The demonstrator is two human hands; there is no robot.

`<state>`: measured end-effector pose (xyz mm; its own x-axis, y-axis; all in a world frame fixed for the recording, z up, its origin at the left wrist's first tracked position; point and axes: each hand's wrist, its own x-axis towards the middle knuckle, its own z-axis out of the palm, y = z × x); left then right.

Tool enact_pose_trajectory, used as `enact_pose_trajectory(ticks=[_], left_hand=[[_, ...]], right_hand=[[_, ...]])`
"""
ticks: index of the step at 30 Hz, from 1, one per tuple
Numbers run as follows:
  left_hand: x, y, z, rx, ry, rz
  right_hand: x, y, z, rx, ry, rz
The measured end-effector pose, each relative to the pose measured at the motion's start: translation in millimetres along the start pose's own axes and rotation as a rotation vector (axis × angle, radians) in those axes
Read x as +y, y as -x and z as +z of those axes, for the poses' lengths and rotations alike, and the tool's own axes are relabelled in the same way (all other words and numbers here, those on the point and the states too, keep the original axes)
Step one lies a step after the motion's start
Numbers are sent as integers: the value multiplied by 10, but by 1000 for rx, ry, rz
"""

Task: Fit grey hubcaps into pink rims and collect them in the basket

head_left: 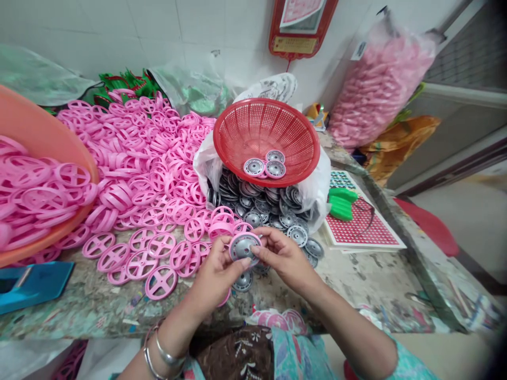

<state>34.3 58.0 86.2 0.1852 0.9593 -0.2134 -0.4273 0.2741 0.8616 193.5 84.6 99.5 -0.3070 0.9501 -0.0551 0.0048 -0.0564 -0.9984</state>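
Both my hands meet over the near edge of the table, gripping one pink wheel with a silver hubcap (pixel 243 246) in it. My left hand (pixel 216 274) pinches its left and lower rim. My right hand (pixel 283 256) presses its thumb on the right side. Just behind lies a heap of loose pink wheels (pixel 142 174). A white bag of silver hubcaps (pixel 261 203) stands beyond my right hand. On that bag rests a red mesh basket (pixel 265 138) holding three assembled wheels.
An orange basin (pixel 43 137) full of pink wheels sits at the left, a blue tray (pixel 34 285) in front of it. A red dotted sheet (pixel 362 227) with green parts lies to the right. A big bag of pink pieces (pixel 376 84) leans at the back right.
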Motion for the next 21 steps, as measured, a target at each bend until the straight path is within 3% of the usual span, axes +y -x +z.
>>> enact_pose_trajectory(ticks=[6, 11, 17, 21], left_hand=[[-69, 10, 24, 46, -79, 70], [-87, -38, -75, 76, -225, 87], [-10, -71, -402, 305, -682, 277], [-25, -96, -568, 339, -1017, 413]], right_hand=[[30, 39, 51, 3, 9, -49], [-51, -92, -80, -8, 47, -12], [-389, -588, -433, 298, -157, -207], [-443, -697, -449, 384, -168, -304]])
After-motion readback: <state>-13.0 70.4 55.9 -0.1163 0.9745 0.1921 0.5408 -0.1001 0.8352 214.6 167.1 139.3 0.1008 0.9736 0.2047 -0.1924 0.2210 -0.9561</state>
